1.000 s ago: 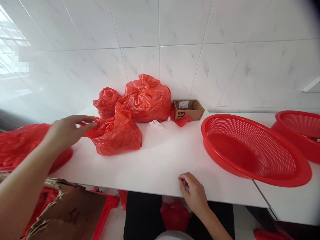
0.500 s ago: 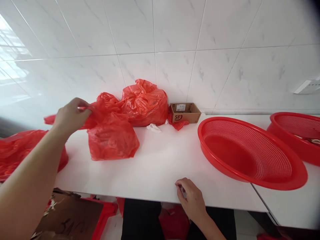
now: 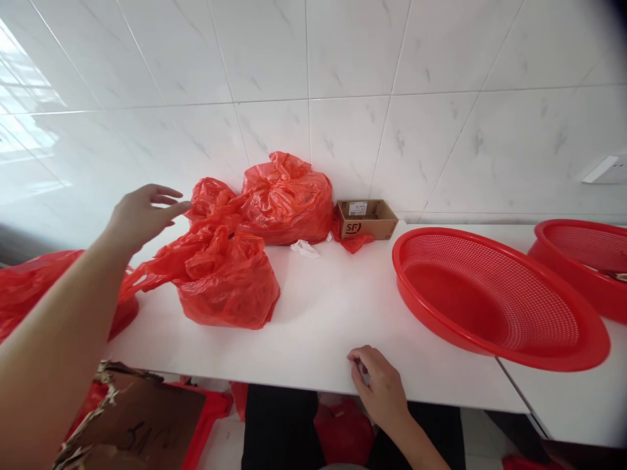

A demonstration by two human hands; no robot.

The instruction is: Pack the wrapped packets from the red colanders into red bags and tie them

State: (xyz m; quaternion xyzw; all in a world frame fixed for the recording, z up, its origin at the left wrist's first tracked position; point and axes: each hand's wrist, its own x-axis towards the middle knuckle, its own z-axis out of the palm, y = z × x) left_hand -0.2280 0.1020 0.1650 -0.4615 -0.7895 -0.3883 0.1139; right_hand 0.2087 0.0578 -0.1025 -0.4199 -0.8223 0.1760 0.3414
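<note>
My left hand (image 3: 147, 212) hovers above a red plastic bag (image 3: 228, 281), with its fingers apart and nothing between them. The bag sits full on the white table, its top crumpled and its loose handles trailing to the left. What it contains is hidden. Just behind it stand another red bag (image 3: 289, 202), bulky with a gathered top, and a smaller red bundle (image 3: 211, 196). My right hand (image 3: 379, 385) rests at the table's front edge, fingers curled in loosely toward the thumb, with nothing visible in them.
A small cardboard box (image 3: 369, 228) stands by the tiled wall, near a crumpled white tissue (image 3: 304, 249). Two red baskets (image 3: 458, 307) are at the right. One more red bag (image 3: 44, 274) lies far left. Below the table edge is a large torn carton (image 3: 147, 418).
My left hand has let go of the red bag's handles, and its fingers have spread. The bag's top has sunk and fallen leftward. My right hand stays where it was.
</note>
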